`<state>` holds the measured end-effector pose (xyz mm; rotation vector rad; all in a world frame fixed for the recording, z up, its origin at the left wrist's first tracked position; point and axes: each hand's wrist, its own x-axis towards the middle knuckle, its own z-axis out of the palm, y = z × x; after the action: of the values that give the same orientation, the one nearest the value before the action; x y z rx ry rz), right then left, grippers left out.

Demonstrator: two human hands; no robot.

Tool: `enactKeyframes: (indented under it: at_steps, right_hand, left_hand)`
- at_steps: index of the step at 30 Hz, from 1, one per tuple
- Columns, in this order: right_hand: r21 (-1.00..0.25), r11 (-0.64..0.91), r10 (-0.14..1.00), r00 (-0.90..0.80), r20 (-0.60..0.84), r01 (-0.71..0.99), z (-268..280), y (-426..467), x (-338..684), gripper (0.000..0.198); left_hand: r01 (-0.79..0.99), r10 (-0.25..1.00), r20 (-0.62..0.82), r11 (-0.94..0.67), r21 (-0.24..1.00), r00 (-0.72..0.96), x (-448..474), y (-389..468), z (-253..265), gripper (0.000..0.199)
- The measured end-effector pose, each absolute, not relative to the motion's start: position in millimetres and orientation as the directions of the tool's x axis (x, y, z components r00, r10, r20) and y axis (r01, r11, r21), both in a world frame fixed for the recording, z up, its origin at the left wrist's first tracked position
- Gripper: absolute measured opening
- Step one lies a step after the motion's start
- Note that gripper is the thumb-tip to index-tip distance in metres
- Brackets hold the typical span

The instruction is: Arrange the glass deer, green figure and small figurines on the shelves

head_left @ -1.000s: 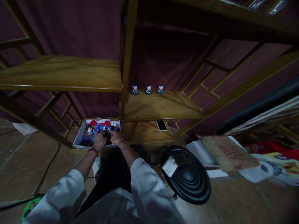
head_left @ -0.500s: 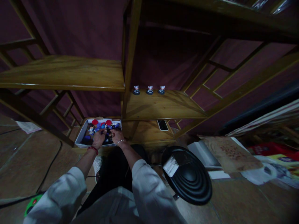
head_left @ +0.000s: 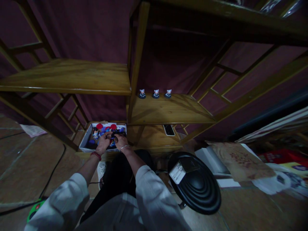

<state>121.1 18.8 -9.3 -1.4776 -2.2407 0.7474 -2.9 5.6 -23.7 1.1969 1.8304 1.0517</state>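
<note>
A shallow white cardboard box point(head_left: 86, 141) at the lower left holds small toy figures point(head_left: 95, 133) and red, blue and black round pieces. Over it, my left hand point(head_left: 104, 143) and my right hand point(head_left: 121, 141) are close together with fingers curled. Between their fingertips is a small dark toy piece point(head_left: 113, 135); its exact kind is too dim to make out. Three small figurines with pale heads and dark bases, the left point(head_left: 141, 93), middle point(head_left: 156, 93) and right one point(head_left: 168, 93), stand upright in a row on the middle shelf point(head_left: 173, 109).
A higher wooden shelf point(head_left: 67, 75) is above the box, beside an upright post point(head_left: 137, 61). A phone point(head_left: 168, 130) lies on the bottom shelf. A round black stool point(head_left: 199, 189) carries a small box point(head_left: 178, 172). Papers and bags point(head_left: 271, 178) lie on the floor to the right.
Both hands stay over the box, and their fingers have shifted slightly around the small dark piece. The whole view has moved a little. The three figurines stand as before.
</note>
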Motion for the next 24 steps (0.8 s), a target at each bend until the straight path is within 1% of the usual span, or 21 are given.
enactKeyframes:
  at_steps: [3,6,11,15,20,24]
  right_hand:
    - [-0.614,0.316,0.924,-0.381,0.027,0.723,-9.8,17.7,121.0,0.037]
    - [-0.627,0.314,0.928,-0.371,0.043,0.712,-10.6,18.8,121.8,0.035]
    - [-0.654,0.318,0.926,-0.374,0.057,0.687,-12.7,21.2,122.9,0.038]
    - [-0.672,0.337,0.917,-0.392,0.075,0.659,-12.2,19.0,123.6,0.041]
    - [-0.673,0.315,0.908,-0.419,0.008,0.670,-8.9,17.2,123.6,0.045]
    - [-0.655,0.277,0.919,-0.393,-0.033,0.703,-8.3,17.0,122.1,0.048]
  left_hand:
    - [0.328,0.949,-0.146,0.237,0.915,-0.279,-1.4,4.2,-18.4,0.033]
    - [0.322,0.959,-0.134,0.213,0.922,-0.250,-0.9,4.5,-17.3,0.035]
    - [0.361,0.963,-0.176,0.240,0.901,-0.203,1.4,3.1,-11.7,0.043]
    - [0.389,0.963,-0.189,0.252,0.886,-0.194,4.3,0.1,-1.6,0.043]
    - [0.403,0.969,-0.166,0.227,0.887,-0.181,2.1,1.8,-5.4,0.040]
    - [0.353,0.975,-0.141,0.194,0.915,-0.169,-1.2,5.9,-18.8,0.041]
